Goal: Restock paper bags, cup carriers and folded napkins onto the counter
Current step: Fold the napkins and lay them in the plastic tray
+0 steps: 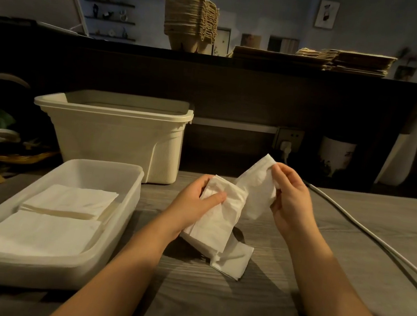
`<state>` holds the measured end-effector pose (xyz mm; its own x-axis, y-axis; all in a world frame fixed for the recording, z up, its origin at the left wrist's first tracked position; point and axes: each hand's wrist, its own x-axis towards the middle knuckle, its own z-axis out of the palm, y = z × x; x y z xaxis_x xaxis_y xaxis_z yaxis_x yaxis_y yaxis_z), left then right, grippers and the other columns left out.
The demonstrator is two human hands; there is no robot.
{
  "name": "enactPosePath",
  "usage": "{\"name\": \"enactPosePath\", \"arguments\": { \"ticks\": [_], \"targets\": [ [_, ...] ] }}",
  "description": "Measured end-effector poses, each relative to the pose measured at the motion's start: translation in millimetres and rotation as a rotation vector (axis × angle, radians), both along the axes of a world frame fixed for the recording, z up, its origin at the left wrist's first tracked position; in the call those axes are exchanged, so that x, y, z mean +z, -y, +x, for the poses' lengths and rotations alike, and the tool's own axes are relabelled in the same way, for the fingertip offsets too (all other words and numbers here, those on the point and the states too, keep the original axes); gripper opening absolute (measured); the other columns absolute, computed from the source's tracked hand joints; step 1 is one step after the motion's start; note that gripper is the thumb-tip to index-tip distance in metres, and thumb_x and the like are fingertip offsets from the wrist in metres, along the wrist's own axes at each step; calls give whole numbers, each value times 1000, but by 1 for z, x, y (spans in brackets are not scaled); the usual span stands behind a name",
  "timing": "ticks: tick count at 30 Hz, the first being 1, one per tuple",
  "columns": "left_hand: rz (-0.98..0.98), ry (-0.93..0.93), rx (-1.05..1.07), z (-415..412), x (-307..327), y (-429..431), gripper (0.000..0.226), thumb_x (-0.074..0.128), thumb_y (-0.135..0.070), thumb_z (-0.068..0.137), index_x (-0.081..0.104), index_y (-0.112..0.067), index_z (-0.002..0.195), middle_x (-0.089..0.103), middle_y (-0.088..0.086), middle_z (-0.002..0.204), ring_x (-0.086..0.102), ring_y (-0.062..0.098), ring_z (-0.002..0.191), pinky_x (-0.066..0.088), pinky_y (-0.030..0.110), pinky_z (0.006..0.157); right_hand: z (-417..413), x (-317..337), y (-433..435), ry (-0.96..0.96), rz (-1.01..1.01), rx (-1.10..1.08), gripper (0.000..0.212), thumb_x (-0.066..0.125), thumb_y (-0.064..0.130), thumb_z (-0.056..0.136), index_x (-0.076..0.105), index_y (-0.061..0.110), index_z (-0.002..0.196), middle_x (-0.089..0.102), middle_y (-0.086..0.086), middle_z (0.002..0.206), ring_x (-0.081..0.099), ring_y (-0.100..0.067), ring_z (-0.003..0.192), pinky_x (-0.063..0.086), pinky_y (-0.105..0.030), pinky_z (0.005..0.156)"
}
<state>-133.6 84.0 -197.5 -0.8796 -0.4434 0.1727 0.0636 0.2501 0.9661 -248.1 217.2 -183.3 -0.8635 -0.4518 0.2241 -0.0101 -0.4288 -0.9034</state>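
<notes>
My left hand (197,201) grips a small bundle of white napkins (216,224) above the grey wooden table, thumb pressed on top. My right hand (289,196) pinches the upper corner of one napkin (257,187) that is lifted and partly unfolded off that bundle. To the left, a translucent plastic tray (131,182) holds two flat piles of folded napkins (64,208). Up on the dark raised counter stand a stack of pulp cup carriers (190,23) and flat brown paper bags (319,57).
A cream plastic bin (116,130) stands behind the tray. A white cable (366,229) runs across the table at right from a wall socket (288,141). A wicker basket with odds and ends (6,148) sits at far left. A white vase (336,155) stands under the counter.
</notes>
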Motion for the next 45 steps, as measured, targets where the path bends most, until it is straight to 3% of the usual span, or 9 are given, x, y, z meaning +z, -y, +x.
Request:
{"name": "enactPosePath", "arguments": {
  "ticks": [6, 9, 12, 16, 23, 30, 35, 38, 45],
  "targets": [
    [45, 19, 201, -3, 0, 7, 21, 55, -29, 92, 43, -30, 110, 53, -8, 100, 54, 10, 87, 48, 29, 69, 0, 9, -4, 56, -103, -29, 9, 56, 24, 89, 62, 21, 95, 66, 3, 86, 64, -12, 74, 55, -23, 58],
    [26, 29, 237, -4, 0, 9, 36, 58, -34, 90, 43, -24, 121, 53, 2, 116, 55, 23, 103, 48, 46, 89, 8, 16, -8, 118, -204, 243, 15, 55, 24, 81, 59, 17, 93, 62, 1, 64, 55, -4, 43, 45, -13, 39],
    [-16, 3, 189, -4, 1, 3, 35, 59, -30, 89, 43, -23, 119, 54, 0, 113, 55, 18, 101, 50, 38, 87, 24, 16, 1, -188, 50, 255, 5, 55, 15, 87, 59, 18, 85, 59, 0, 67, 53, -3, 42, 41, -11, 39],
    [11, -69, 164, -5, -1, -2, 33, 54, -12, 92, 47, -31, 117, 55, -8, 102, 55, 15, 99, 51, 31, 82, 39, -1, 18, -758, 426, 36, 15, 60, 18, 87, 57, 32, 84, 59, 16, 86, 56, 7, 78, 48, -11, 64],
    [181, -67, 99, -5, 3, -5, 39, 59, -12, 88, 43, -38, 112, 54, -1, 105, 56, 20, 95, 54, 38, 80, 36, -10, 28, -933, 515, -149, 5, 64, 24, 84, 59, 24, 83, 51, 17, 82, 48, -5, 84, 43, -20, 73],
    [190, -51, 93, 0, 8, -11, 19, 30, -29, 102, 47, -38, 101, 52, -11, 91, 53, 3, 78, 46, 11, 48, 25, -16, 27, -1111, 494, -382, 10, 71, 20, 79, 69, 12, 84, 58, 5, 80, 50, -12, 77, 39, -16, 63],
    [287, 22, 75, 0, 11, -14, 33, 27, -52, 95, 50, -30, 104, 59, -4, 91, 59, 13, 82, 49, 25, 63, 21, -15, 27, -1178, 500, -468, 15, 68, 26, 78, 72, 12, 84, 61, 0, 78, 51, -13, 73, 37, -14, 59],
    [200, 45, 53, 0, 10, -16, 5, 42, -39, 95, 45, -39, 99, 53, -10, 98, 55, 9, 90, 50, 29, 79, 20, -15, 26, -1176, 500, -494, 23, 62, 36, 79, 74, 16, 85, 60, 2, 77, 52, -10, 71, 39, -13, 57],
    [139, 21, 82, -5, 9, -15, 36, 44, -17, 97, 37, -42, 122, 49, -2, 117, 57, 18, 101, 54, 37, 82, 22, -14, 26, -883, 549, -350, 41, 64, 30, 84, 56, 24, 124, 45, 5, 109, 46, -9, 99, 43, -16, 74]
  ]
}}
